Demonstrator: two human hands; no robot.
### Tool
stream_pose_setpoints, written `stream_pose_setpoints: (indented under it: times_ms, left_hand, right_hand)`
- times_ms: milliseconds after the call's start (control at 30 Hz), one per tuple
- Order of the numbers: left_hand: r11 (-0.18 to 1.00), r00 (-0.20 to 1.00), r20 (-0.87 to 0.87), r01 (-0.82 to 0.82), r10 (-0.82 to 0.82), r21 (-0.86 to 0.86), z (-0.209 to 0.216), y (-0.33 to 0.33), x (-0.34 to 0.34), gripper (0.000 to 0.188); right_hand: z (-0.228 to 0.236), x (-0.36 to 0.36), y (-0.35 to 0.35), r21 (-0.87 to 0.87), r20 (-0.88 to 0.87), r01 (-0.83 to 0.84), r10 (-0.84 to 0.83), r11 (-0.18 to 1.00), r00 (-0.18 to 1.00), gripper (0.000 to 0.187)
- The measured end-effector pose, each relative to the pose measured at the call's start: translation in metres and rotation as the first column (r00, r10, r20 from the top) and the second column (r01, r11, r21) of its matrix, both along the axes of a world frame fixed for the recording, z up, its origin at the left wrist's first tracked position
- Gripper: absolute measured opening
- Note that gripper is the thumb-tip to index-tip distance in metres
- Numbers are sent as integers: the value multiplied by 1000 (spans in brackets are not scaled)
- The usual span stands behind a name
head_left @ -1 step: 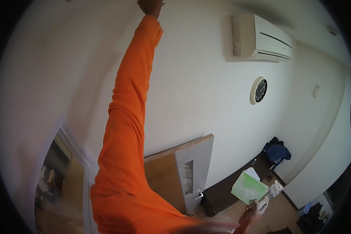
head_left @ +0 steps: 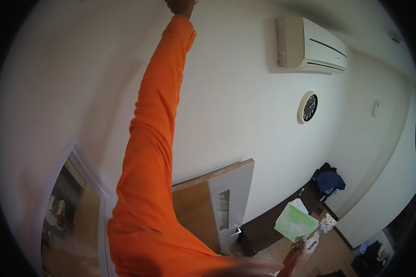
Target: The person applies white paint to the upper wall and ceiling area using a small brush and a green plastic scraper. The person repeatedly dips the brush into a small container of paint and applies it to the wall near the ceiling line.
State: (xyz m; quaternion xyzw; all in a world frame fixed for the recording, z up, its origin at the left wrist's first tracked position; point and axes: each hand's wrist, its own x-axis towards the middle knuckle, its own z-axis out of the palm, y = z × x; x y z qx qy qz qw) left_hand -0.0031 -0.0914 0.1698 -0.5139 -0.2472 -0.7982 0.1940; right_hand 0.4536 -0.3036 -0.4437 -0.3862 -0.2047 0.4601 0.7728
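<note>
My left arm, in an orange sleeve, stretches up along the white wall. At the upper edge of the picture my left hand (head_left: 180,6) is dark and partly cut off; its fingers and anything in them cannot be made out. Low on the right, my right hand (head_left: 302,248) is closed on a flat, square green plastic spreader (head_left: 295,222) smeared with whitish filler. Pale smears cover its fingers too. Beside the spreader, a tool with a paste-caked blade, like a putty knife (head_left: 327,224), sticks out from the same hand.
A grey door (head_left: 238,203) with a narrow window and lever handle stands ajar below. Behind it runs a long dark cabinet (head_left: 259,233) with dark blue cloth (head_left: 329,181) at its far end. An air conditioner (head_left: 316,46) and round clock (head_left: 308,107) hang on the wall.
My raised left arm has shifted very slightly to the right and up. My right hand and the things in it look the same.
</note>
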Motion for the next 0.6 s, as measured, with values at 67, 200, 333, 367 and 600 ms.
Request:
stream_pose_setpoints:
  times_ms: [67, 200, 333, 367, 600]
  left_hand:
    - [982, 981, 38, -187, 188, -24, 14, 3, 2, 33]
    - [953, 952, 61, -302, 301, -2, 32, 11, 7, 30]
    - [975, 976, 59, -212, 208, 69, 32, 23, 12, 24]
    - [977, 977, 76, -205, 200, 67, 27, 21, 14, 22]
    - [975, 976, -16, 216, -216, 55, -45, 16, -21, 20]
  right_hand:
    - [-2, 2, 0, 11, 57, -8, 8, 1000, 998, 37]
    - [3, -1, 1, -20, 28, -10, 11, 1000, 1000, 36]
    - [-9, 2, 7, -72, -4, 10, -11, 997, 1000, 37]
    - [-10, 1, 6, -95, -23, 19, -21, 995, 1000, 37]
    - [-27, 9, 10, -83, 50, 68, -65, 994, 997, 43]
